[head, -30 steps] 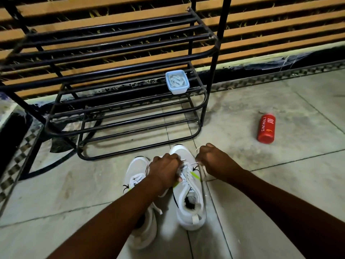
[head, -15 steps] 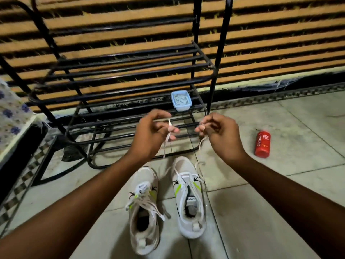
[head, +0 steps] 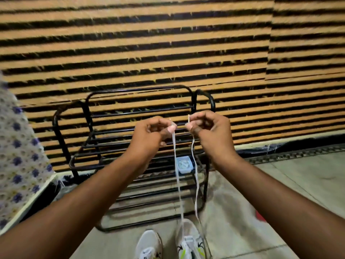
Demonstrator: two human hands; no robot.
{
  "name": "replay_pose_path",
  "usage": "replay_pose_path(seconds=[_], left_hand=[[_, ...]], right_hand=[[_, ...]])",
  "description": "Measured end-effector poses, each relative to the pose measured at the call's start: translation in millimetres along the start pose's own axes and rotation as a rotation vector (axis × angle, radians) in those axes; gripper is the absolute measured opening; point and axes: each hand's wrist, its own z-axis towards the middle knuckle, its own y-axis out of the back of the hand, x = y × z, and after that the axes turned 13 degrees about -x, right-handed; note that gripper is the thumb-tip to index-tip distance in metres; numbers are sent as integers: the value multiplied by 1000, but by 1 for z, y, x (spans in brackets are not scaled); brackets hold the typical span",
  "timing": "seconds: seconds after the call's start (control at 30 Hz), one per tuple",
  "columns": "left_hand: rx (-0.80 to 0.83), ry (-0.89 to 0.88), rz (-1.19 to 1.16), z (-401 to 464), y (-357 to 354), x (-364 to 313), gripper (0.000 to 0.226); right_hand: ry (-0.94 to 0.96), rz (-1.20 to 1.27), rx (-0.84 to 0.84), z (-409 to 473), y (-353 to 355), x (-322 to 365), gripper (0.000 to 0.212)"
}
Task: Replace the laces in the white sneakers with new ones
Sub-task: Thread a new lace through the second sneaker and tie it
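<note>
Both hands raised at frame centre. Left hand point(head: 155, 131) pinches one end of the white lace point(head: 178, 184); right hand point(head: 207, 126) pinches the other end. Both strands run down to the right sneaker point(head: 188, 238) on the floor at 6 o'clock; left sneaker point(head: 149, 245) sits just beside it, toward 7. Black shoe rack point(head: 78, 139) stands behind.

Risk, as judged: uneven pulling would leave one end short, or drag it back through the lowest eyelets.

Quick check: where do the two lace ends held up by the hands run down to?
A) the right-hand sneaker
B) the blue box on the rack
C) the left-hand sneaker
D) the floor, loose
A: both strands of the lace drop from the hands into the right-hand sneaker.
</note>
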Motion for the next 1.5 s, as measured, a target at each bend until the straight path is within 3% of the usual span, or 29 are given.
replay_pose_path(seconds=[0.23,0.57,0.93,1.5], left_hand=[[19,55,32,-8,1,-13,5],[-27,85,39,-8,3,-16,13],[-14,77,46,-9,0,-16,5],[9,89,51,-8,-1,-15,5]], right_hand=[[-14,12,28,-5,-5,21,23],[24,-44,16,-5,-2,27,20],[95,-130,44,9,3,28,13],[77,-86,51,18,0,26,8]])
